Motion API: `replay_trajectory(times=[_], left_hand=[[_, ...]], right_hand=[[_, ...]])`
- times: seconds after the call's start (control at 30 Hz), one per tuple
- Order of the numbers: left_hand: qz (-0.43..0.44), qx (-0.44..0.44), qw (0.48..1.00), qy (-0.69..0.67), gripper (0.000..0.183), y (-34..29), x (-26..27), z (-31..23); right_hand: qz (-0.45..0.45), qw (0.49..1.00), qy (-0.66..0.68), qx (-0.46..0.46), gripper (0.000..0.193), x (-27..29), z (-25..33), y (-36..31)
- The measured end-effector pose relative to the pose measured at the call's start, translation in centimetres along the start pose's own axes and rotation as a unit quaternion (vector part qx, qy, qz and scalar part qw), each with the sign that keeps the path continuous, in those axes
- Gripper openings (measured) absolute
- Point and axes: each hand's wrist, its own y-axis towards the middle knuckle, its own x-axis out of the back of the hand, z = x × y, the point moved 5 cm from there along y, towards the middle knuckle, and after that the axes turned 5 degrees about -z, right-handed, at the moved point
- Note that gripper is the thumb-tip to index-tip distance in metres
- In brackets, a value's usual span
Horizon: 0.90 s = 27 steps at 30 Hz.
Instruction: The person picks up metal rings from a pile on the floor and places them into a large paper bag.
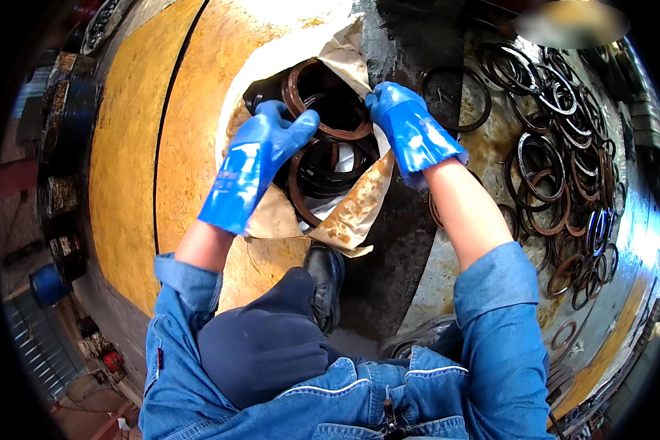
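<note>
A torn paper sack (pixel 356 213), whitish and stained brown, lies spread in front of me with its mouth gaping. Inside it are several brown and black ring seals; a stack of brown rings (pixel 295 92) leans at the top of the opening. My left hand (pixel 268 138), in a blue rubber glove, is over the sack's left side beside the brown rings. Its thumb stands apart from the fingers, and nothing shows in its grasp. My right hand (pixel 402 110), gloved alike, pinches the sack's right edge. Its fingertips are partly hidden by the glove.
To the right, many loose black and brown rings (pixel 541 167) lie heaped on a grey, stained surface. One large black ring (pixel 484 110) rests near my right hand. A worn yellow board (pixel 128 154) is at left, with dark cylindrical parts (pixel 70 121) beyond it. My black shoe (pixel 326 282) is below the sack.
</note>
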Motion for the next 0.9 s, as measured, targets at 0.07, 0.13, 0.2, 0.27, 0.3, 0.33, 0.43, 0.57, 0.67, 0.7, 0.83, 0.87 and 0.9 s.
replay_trajectory(times=[0.07, 0.13, 0.2, 0.27, 0.3, 0.33, 0.43, 0.57, 0.67, 0.7, 0.83, 0.87, 0.9], left_hand=[[-0.055, -0.030, 0.990, 0.127, 0.076, 1.7, -1.3, -1.1], [-0.164, -0.042, 0.959, 0.227, 0.071, 1.5, -2.5, -1.8], [-0.100, -0.056, 0.990, 0.087, 0.068, 1.8, -2.2, -0.8], [0.064, -0.007, 0.994, -0.086, 0.066, 3.2, -2.8, 1.4], [0.039, -0.086, 0.996, 0.009, 0.067, 3.2, -3.2, 1.6], [0.015, -0.164, 0.981, 0.104, 0.068, 3.1, -3.6, 1.6], [-0.091, -0.015, 0.992, 0.085, 0.070, 2.5, -4.0, -3.4], [-0.175, -0.063, 0.978, 0.092, 0.057, 5.3, -5.1, -1.7], [-0.114, -0.061, 0.991, 0.019, 0.039, 8.2, -3.5, 0.6], [-0.163, -0.016, 0.983, 0.086, 0.039, 10.5, -4.4, 2.7], [-0.141, -0.021, 0.986, 0.087, 0.044, 12.2, -5.5, 3.0], [-0.115, 0.011, 0.993, 0.022, 0.044, 11.5, -6.0, -0.9], [-0.131, 0.014, 0.991, -0.016, 0.043, 13.3, -5.8, 0.6]], right_hand=[[-0.007, 0.999, 0.036, 0.003, 0.032, 0.9, 0.9, -1.2], [-0.051, 0.994, 0.090, 0.021, 0.030, 1.3, 2.0, -2.2], [-0.080, 0.975, 0.208, -0.006, 0.031, 2.5, 0.7, -2.8], [-0.105, 0.962, 0.250, -0.036, 0.030, 1.2, -0.5, -1.6], [-0.104, 0.959, 0.262, -0.040, 0.029, 0.9, -0.2, -2.2], [-0.097, 0.964, 0.248, -0.030, 0.028, 0.7, 0.5, -2.4], [-0.082, 0.987, 0.134, 0.042, 0.014, 0.9, 1.6, -2.2], [-0.111, 0.977, 0.161, 0.088, 0.018, 1.4, 1.5, -2.9], [-0.100, 0.985, 0.123, 0.065, 0.010, -0.3, 3.3, -1.9], [-0.083, 0.988, 0.107, 0.080, 0.011, -1.4, 3.5, -1.1], [-0.036, 0.994, 0.068, 0.080, 0.017, -0.6, 3.6, -1.7], [-0.027, 0.995, 0.049, 0.084, 0.018, -0.5, 2.4, -1.4], [-0.011, 0.993, 0.046, 0.111, 0.019, -0.4, 3.7, -1.8]])
